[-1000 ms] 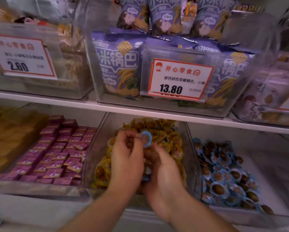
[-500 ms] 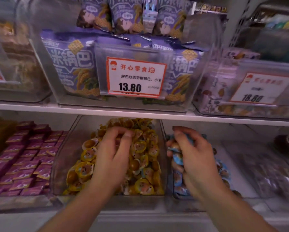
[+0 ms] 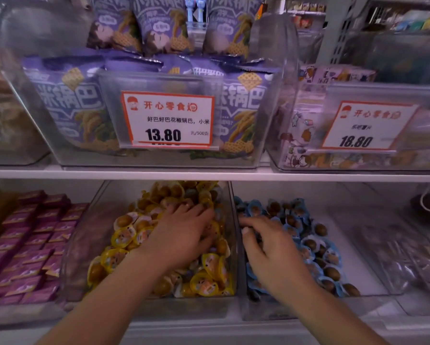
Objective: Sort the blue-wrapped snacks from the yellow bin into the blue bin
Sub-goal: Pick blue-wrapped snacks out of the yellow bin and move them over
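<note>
Lower shelf, far left: rows of purple-wrapped bars (image 3: 32, 245) in a clear tray; next right, the yellow bin (image 3: 84, 245), a clear tub heaped with yellow-wrapped snacks (image 3: 124, 235); left hand (image 3: 181, 235) lies palm down on that heap, fingers spread and pushed in among the wrappers, tips partly buried; nothing visibly pinched, though what lies under the palm is hidden; a bluish wrapper shows near the fingertips but too blurred to call.

A clear wall divides the two tubs; just right of it, the blue bin (image 3: 373, 267) with blue-wrapped snacks (image 3: 326, 255) piled along its left half; right hand (image 3: 271, 252) is over that pile, back up, fingers loosely curled and pointing at the dividing wall, tips touching the wrappers; cannot tell whether it holds a snack.

Upper shelf: purple snack bags (image 3: 67, 100) behind a price card (image 3: 168, 120) reading 13.80; further right a second card (image 3: 366, 125) reading 18.80.
</note>
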Motion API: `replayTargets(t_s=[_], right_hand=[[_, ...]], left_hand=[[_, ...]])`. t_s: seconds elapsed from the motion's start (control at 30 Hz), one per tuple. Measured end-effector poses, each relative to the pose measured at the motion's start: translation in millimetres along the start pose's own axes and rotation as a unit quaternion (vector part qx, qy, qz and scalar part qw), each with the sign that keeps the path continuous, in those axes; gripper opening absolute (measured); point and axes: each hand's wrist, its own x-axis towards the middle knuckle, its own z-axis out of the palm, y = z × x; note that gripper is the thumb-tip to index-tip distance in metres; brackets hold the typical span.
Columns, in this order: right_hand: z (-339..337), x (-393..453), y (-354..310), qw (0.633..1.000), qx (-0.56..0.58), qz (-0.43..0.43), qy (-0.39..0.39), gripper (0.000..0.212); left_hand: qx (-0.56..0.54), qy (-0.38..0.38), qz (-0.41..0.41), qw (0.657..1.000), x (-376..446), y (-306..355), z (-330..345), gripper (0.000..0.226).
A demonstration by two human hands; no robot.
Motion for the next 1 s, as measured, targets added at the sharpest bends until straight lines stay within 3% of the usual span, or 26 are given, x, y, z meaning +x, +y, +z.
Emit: replayTargets(t_s=[0.27,0.4,0.47,0.57,0.63,0.8,1.0], right_hand=[[10.8,17.5,9.5,0.999,-0.005,0.034,-0.029,0.024],[17.4,16.8,9.0,0.999,-0.020,0.030,-0.002,0.025],[19.2,17.0,7.3,0.999,-0.019,0.029,-0.002,0.025],[17.9,16.2,5.7,1.000,-0.006,0.029,-0.009,0.026],[15.5,14.6,5.6,0.999,0.001,0.033,-0.020,0.027],[12.9,14.0,7.0,0.999,0.008,0.034,-0.042,0.028],[16.0,15.7,8.3,0.999,0.015,0.032,-0.030,0.026]], left_hand=[[-0.007,0.002,-0.131,0.991,-53.9,-62.8,-14.9,0.029],[-0.014,0.100,-0.152,0.983,-46.6,-54.7,-21.0,0.039],[-0.066,0.129,-0.109,0.983,-32.2,-35.9,-20.8,0.046],[-0.098,0.060,-0.012,0.993,-13.3,-0.3,-5.6,0.054],[-0.077,-0.008,0.010,0.997,-7.0,7.6,6.7,0.053],[-0.057,-0.017,0.001,0.998,-16.7,-14.0,4.3,0.034],[-0.021,-0.064,-0.046,0.997,-29.8,-42.4,-20.3,0.036]])
